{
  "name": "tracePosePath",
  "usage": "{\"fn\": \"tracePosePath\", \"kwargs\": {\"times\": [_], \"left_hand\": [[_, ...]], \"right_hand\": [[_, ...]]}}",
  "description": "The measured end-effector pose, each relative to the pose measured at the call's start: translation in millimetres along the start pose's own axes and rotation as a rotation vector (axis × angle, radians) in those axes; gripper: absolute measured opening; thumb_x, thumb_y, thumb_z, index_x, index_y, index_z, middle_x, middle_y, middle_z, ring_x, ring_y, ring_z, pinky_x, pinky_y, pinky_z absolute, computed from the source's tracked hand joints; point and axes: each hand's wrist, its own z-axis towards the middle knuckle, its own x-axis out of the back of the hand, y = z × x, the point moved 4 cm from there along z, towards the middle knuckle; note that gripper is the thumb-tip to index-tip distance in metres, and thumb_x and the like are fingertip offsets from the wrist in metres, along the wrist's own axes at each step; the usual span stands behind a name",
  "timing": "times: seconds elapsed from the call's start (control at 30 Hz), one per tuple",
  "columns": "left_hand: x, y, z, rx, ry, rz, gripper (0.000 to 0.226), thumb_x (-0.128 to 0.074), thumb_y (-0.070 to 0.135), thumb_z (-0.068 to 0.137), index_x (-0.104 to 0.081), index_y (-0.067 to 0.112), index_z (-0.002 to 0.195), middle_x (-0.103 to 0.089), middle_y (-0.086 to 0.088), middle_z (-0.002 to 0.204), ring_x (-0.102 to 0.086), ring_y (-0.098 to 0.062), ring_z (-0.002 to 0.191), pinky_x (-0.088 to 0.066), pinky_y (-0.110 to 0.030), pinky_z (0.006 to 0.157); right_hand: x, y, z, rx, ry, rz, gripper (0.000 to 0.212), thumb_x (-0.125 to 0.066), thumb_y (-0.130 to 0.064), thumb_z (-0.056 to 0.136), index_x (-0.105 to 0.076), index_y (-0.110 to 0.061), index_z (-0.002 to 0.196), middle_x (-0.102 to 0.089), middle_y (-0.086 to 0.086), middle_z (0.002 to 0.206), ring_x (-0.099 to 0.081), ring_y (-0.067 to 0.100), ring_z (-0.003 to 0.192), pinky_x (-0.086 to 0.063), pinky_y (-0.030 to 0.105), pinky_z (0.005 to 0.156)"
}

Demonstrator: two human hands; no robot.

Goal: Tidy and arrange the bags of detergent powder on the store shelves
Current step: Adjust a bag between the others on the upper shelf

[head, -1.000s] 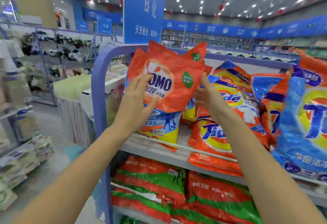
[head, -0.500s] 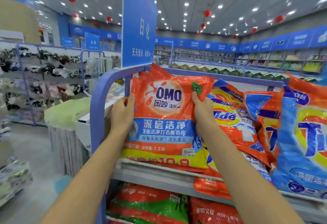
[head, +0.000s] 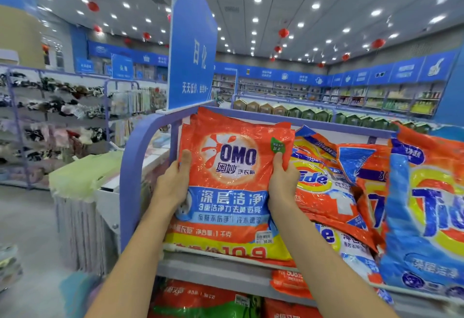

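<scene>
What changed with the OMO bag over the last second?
The OMO bag went from tilted and lifted to upright, its bottom down on the top shelf at the left end. The left hand and right hand shifted to grip its side edges, thumbs on the front. The Tide bags beside it stayed leaning as before.

Orange and blue bags on a lilac shelf (head: 135, 157)

OMO bag (head: 233, 192): orange, blue band, yellow base. Tide bags (head: 326, 192): orange, yellow rings, blue lettering.
</scene>
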Motion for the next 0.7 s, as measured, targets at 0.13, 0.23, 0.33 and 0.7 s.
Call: {"fn": "tracePosePath", "kwargs": {"times": [0.13, 0.23, 0.33, 0.7], "left_hand": [[0, 9, -16, -0.004, 0.011, 0.039, 0.087, -0.009, 0.084, 0.069, -0.065, 0.021, 0.092, -0.071, -0.004, 0.083, -0.068, -0.024, 0.081, -0.049, -0.038, 0.084], [0, -7, -34, -0.120, 0.135, 0.040, 0.070, -0.018, 0.081, 0.077, -0.058, 0.024, 0.089, -0.068, 0.001, 0.086, -0.067, -0.018, 0.079, -0.051, -0.032, 0.071], [-6, -16, -47, -0.145, 0.206, 0.082, 0.064, -0.024, 0.083, 0.077, -0.047, 0.029, 0.104, -0.065, 0.003, 0.099, -0.065, -0.019, 0.086, -0.053, -0.045, 0.082], [-1, -6, -42, -0.175, 0.239, 0.190, 0.046, -0.025, 0.059, 0.092, -0.036, 0.017, 0.105, -0.064, -0.011, 0.098, -0.063, -0.034, 0.087, -0.043, -0.037, 0.068]], "right_hand": [[3, 0, -3, 0.087, 0.098, 0.005, 0.032, -0.045, -0.037, 0.097, -0.058, -0.009, 0.106, -0.063, 0.010, 0.095, -0.062, 0.027, 0.081, -0.051, 0.038, 0.068], [0, -6, -11, 0.135, 0.106, 0.095, 0.025, -0.043, -0.038, 0.098, -0.060, -0.019, 0.099, -0.063, 0.001, 0.090, -0.062, 0.019, 0.083, -0.052, 0.036, 0.074], [-4, -14, -19, 0.208, 0.115, 0.164, 0.035, -0.044, -0.039, 0.097, -0.060, -0.008, 0.095, -0.056, -0.002, 0.070, -0.053, 0.009, 0.063, -0.047, 0.025, 0.061], [21, -7, -3, 0.018, -0.157, -0.027, 0.033, -0.047, -0.030, 0.098, -0.061, -0.001, 0.091, -0.058, 0.005, 0.080, -0.054, 0.018, 0.073, -0.046, 0.027, 0.065]]}}
